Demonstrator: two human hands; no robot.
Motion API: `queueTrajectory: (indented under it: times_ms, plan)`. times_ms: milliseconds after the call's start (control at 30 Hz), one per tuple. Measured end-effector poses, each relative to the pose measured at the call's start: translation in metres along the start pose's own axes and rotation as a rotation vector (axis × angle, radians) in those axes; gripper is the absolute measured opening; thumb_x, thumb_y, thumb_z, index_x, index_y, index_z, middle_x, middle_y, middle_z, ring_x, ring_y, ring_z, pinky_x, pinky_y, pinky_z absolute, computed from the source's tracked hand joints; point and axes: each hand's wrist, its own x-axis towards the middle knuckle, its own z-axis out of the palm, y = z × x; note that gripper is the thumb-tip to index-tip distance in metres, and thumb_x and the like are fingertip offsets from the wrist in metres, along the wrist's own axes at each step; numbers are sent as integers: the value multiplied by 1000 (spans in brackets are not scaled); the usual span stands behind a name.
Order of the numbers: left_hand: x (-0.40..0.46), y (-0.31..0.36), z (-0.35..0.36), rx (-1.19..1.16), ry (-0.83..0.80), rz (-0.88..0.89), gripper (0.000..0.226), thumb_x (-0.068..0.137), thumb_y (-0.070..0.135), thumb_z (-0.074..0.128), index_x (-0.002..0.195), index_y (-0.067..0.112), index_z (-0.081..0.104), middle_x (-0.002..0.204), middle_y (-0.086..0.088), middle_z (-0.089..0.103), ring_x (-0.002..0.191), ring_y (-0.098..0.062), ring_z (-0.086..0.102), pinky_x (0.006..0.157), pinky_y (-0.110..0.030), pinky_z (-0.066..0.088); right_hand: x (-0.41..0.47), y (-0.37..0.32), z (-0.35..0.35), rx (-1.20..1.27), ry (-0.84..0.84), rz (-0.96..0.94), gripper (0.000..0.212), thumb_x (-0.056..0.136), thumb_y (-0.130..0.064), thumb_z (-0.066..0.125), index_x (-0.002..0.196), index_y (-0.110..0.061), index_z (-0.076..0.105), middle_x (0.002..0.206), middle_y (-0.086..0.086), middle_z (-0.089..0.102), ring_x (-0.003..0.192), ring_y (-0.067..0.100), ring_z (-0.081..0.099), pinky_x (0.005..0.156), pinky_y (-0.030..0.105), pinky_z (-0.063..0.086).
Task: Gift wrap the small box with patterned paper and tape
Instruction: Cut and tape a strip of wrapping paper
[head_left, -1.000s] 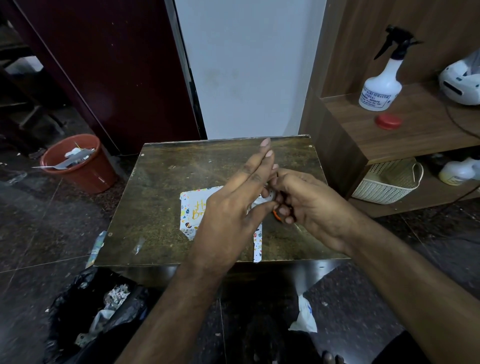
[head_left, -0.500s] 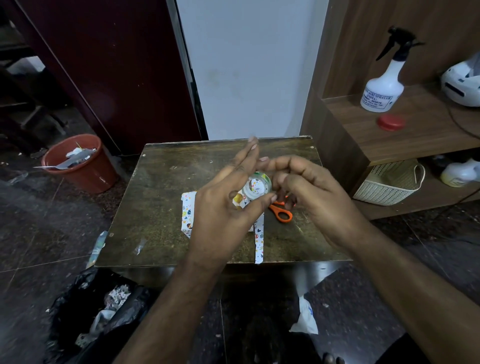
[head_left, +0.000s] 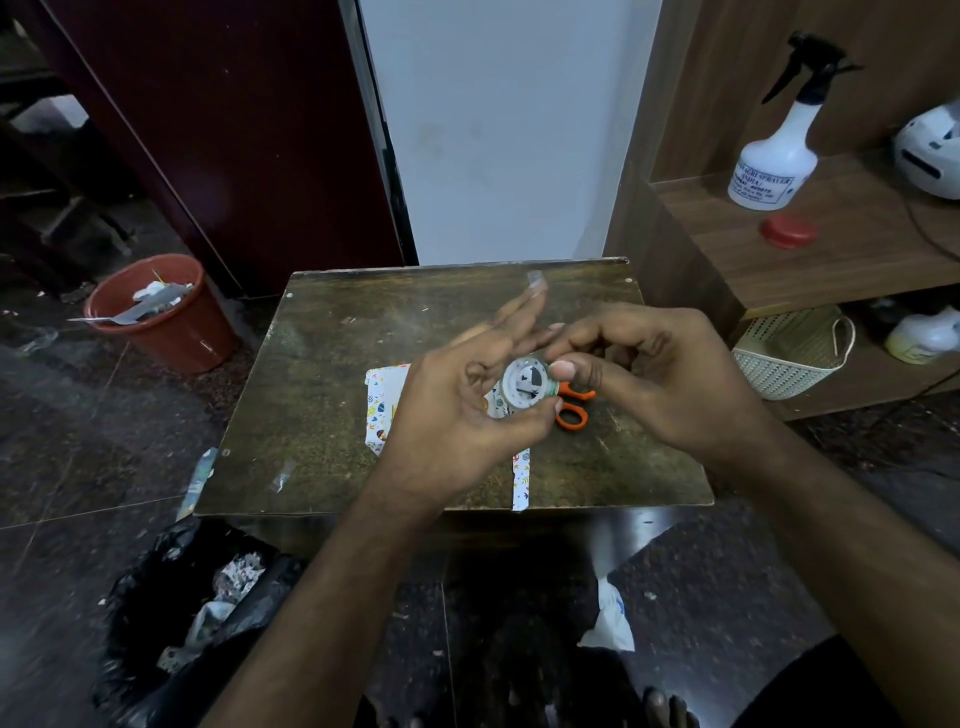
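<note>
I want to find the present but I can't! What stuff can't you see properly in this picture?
- Small box: not visible in the head view; probably behind the hands, if there at all.
- Patterned paper: mostly hidden by the left hand.
- Scissors: only the orange handles show; the right hand covers the blades.
- Tape roll: its loose end can't be made out.

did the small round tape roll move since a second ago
Yes. The small round tape roll was hidden behind the hands a second ago; now the left hand holds it in plain view above the orange-handled scissors on the wooden table.
</note>
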Motion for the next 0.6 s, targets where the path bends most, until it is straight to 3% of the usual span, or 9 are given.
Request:
queueTrajectory:
  times_ms: [33, 100, 167, 267, 433, 600]
  plan:
    - [-1, -1, -1, 2, -15, -12, 83, 77, -14, 79, 151, 7, 47, 150, -11, 56, 138, -19, 56, 116, -43, 45, 0, 1, -1, -31, -11, -1, 14, 91, -20, 76, 101, -11, 78, 94, -1, 78, 69, 6, 66, 60, 28, 50]
    - [-1, -3, -2, -10, -24, -29, 82, 77, -12, 80, 151, 7, 48, 149, -7, 58, 143, -22, 51, 119, -50, 41, 0, 4, -3, -79, -31, 7, 15, 94, -29, 75, 102, -16, 78, 91, 1, 76, 59, 22, 61, 53, 42, 48]
    - [-1, -1, -3, -47, -19, -43, 84, 77, -12, 80, 151, 9, 48, 144, 2, 63, 143, -23, 50, 119, -52, 40, -1, 5, -3, -109, -55, 4, 16, 96, -33, 72, 103, -20, 77, 88, 1, 73, 60, 31, 58, 53, 46, 47]
    - [-2, 3, -2, -107, -20, -51, 85, 77, -15, 79, 151, 11, 46, 132, 20, 67, 142, -22, 52, 118, -50, 42, 0, 1, -1, -192, -79, -46, 13, 98, -27, 67, 100, -16, 75, 87, -5, 69, 77, 12, 60, 69, 23, 43]
    - [-4, 8, -3, -227, -19, -86, 82, 76, -25, 75, 149, -3, 45, 138, 22, 62, 133, -17, 61, 112, -43, 48, 1, -2, 5, -391, -123, -90, 13, 104, -29, 56, 97, -20, 63, 84, -14, 57, 85, 8, 54, 75, 23, 40]
    - [-5, 11, -3, -259, -32, -102, 81, 78, -26, 72, 150, -2, 44, 126, 25, 68, 132, -14, 60, 109, -41, 50, 1, -1, 6, -440, -133, -119, 14, 106, -29, 48, 98, -21, 56, 84, -16, 51, 85, 3, 51, 75, 16, 37]
